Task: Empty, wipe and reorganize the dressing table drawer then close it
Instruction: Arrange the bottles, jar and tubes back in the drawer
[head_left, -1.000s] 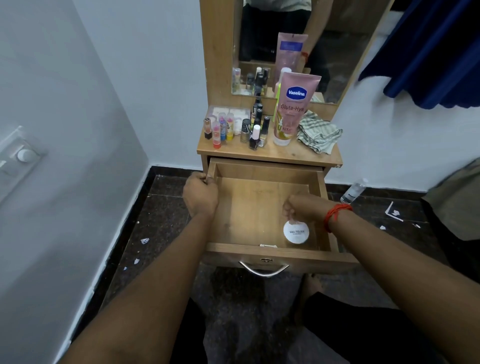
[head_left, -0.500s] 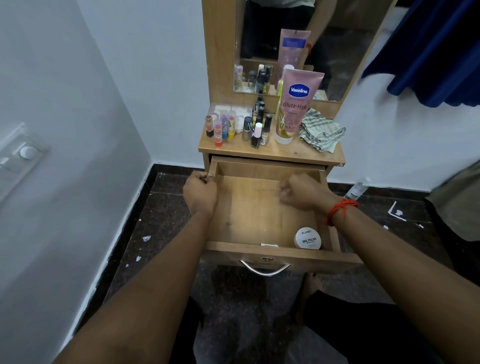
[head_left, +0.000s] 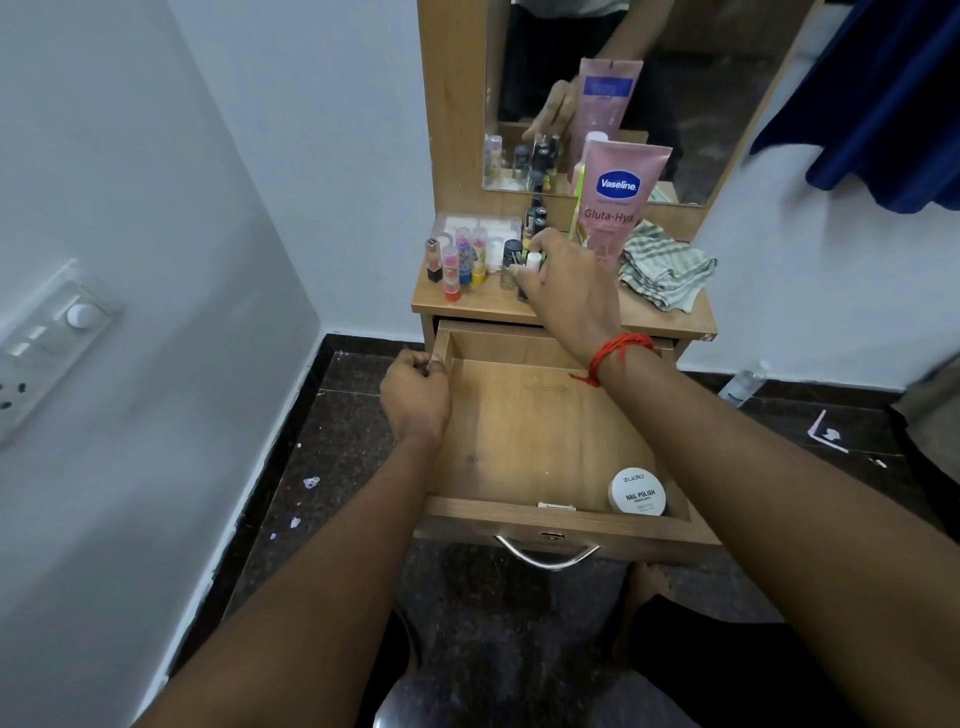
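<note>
Right grip (head_left: 563, 283) closing fingers round white-capped bottle (head_left: 531, 261) on tabletop (head_left: 644, 317); left grip (head_left: 415, 395) pinching drawer (head_left: 524, 415) left wall. 1 nail polish jar (head_left: 638, 491) inside drawer.

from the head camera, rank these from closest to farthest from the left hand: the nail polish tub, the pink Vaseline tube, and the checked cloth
1. Nail polish tub: in the drawer's front right corner, nearest the left hand.
2. Pink Vaseline tube: standing on the tabletop by the mirror.
3. Checked cloth: on the tabletop's right end, farthest.

Right hand (head_left: 563, 280) outstretched, left hand (head_left: 415, 395) curled
</note>
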